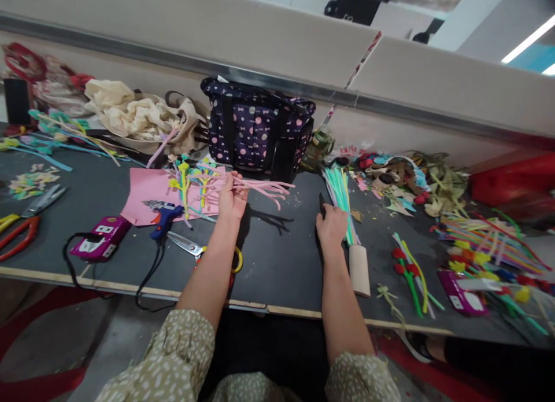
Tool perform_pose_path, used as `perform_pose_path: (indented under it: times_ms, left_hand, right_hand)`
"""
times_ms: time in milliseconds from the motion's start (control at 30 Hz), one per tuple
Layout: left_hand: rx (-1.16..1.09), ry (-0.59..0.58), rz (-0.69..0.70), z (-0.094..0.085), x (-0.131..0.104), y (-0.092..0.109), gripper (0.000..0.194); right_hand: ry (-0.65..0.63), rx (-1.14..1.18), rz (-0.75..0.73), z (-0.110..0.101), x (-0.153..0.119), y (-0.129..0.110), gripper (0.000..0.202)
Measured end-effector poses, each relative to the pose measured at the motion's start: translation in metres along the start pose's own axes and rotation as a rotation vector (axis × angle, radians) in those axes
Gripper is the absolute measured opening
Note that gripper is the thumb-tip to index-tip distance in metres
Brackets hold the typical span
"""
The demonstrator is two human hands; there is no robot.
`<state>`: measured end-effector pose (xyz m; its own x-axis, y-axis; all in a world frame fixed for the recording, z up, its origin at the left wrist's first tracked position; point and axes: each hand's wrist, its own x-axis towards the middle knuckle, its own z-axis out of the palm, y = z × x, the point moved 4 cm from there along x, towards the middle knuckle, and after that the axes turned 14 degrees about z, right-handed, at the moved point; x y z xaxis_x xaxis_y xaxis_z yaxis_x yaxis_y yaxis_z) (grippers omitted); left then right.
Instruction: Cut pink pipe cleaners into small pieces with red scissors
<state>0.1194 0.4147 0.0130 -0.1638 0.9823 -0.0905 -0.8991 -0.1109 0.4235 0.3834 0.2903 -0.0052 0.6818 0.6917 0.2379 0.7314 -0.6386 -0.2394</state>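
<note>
My left hand (233, 198) is closed round a bunch of pink pipe cleaners (271, 187), held above the dark table. Their loose ends point right. On the right, my right hand (332, 225) rests at a bundle of green and white pipe cleaners (340, 191); a thin dark object (321, 202) shows beside its fingertips. The fingers are curled, and what they grip, if anything, is hidden. A beige cardboard tube (359, 270) lies by my right wrist. Behind my left hand are a pink sheet (145, 191) and yellow flower stems (184, 188).
Scissors (186, 244) lie partly under my left forearm. A blue glue gun (165, 218) with its cable and a magenta box (102, 238) are at left. A dark patterned bag (255, 130) and a green bottle (318, 147) stand behind. Red-flowered stems (407, 270) lie right.
</note>
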Motion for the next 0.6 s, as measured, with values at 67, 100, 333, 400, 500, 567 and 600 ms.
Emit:
perform_pose_path:
  times_ms: [67, 100, 333, 400, 500, 567, 600]
  left_hand:
    - [0.002, -0.015, 0.004, 0.000, 0.001, 0.000, 0.024]
    - [0.006, -0.022, 0.005, 0.000, 0.001, -0.001, 0.024]
    - [0.022, -0.059, 0.007, 0.000, 0.001, -0.002, 0.021]
    - [0.021, -0.057, -0.001, 0.001, 0.000, -0.002, 0.022]
    - [0.042, -0.052, -0.011, 0.002, -0.002, -0.004, 0.020]
    - [0.054, -0.053, -0.014, 0.003, -0.003, -0.004, 0.019]
    - [0.056, -0.052, -0.014, 0.004, -0.004, -0.004, 0.019]
  right_hand:
    - [-0.005, 0.064, -0.084, 0.001, -0.005, -0.009, 0.038]
    - [-0.019, 0.080, -0.113, 0.002, -0.007, -0.013, 0.037]
    - [-0.008, -0.083, 0.017, 0.003, -0.012, -0.011, 0.042]
    - [-0.021, -0.132, 0.079, 0.002, -0.009, -0.004, 0.043]
    - [-0.081, -0.165, 0.083, 0.004, -0.004, 0.000, 0.039]
    - [-0.124, -0.156, 0.001, 0.003, -0.005, -0.005, 0.039]
    - [-0.147, -0.148, -0.052, 0.001, -0.007, -0.009, 0.039]
